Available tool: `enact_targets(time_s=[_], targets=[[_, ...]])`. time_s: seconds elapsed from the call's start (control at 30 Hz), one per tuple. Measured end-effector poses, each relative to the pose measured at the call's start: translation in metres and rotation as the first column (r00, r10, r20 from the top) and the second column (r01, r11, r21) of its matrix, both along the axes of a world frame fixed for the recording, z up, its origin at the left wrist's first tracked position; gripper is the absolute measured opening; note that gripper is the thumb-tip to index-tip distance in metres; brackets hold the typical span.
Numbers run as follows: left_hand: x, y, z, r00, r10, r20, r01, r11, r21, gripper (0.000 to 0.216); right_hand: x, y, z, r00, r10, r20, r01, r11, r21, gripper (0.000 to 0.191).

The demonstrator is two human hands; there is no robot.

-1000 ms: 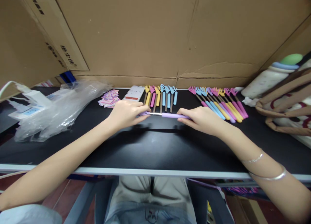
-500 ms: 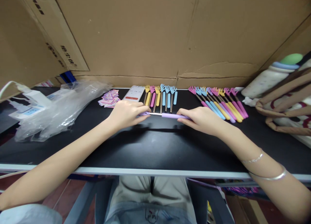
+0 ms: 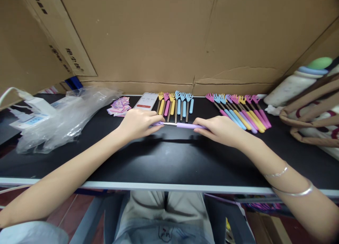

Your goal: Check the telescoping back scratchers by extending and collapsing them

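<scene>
A purple back scratcher [image 3: 186, 125] is held level above the black table [image 3: 169, 162], its shadow falling below it. My left hand [image 3: 140, 123] is closed around its head end, which the fingers mostly hide. At the other end my right hand [image 3: 215, 129] pinches the purple handle. Between the hands a short length of metal rod shows. Beyond them stand several claw heads on rods with loose yellow, pink and blue handles [image 3: 178, 107] beside them. To the right lies a slanted row of back scratchers [image 3: 238, 113] with handles fitted, in mixed colours.
A phone [image 3: 145, 102] with a running timer lies behind my left hand, beside a pile of pink-purple labels [image 3: 119, 106]. Clear plastic bags [image 3: 66, 120] and a power strip [image 3: 29, 121] are at the left. A bottle [image 3: 293, 85] and brown-strapped bag [image 3: 312, 113] stand right.
Both hands keep their grip on the purple back scratcher and have barely moved. The view shifts very slightly.
</scene>
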State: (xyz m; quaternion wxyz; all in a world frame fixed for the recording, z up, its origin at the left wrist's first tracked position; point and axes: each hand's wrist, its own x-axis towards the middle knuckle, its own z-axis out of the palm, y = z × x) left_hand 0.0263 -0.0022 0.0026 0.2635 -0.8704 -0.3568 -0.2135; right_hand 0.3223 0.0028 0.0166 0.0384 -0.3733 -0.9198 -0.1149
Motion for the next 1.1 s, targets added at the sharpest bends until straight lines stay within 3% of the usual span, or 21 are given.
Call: enact_targets(time_s=[1.1], targets=[[-0.0004,0.0006,-0.0013,1.0,-0.011,-0.026,0.011,1.0,-0.004,0.029,-0.0012,-0.0019,0.0021,1.0,0.0,0.008,0.0,1.0,-0.019,0.031]])
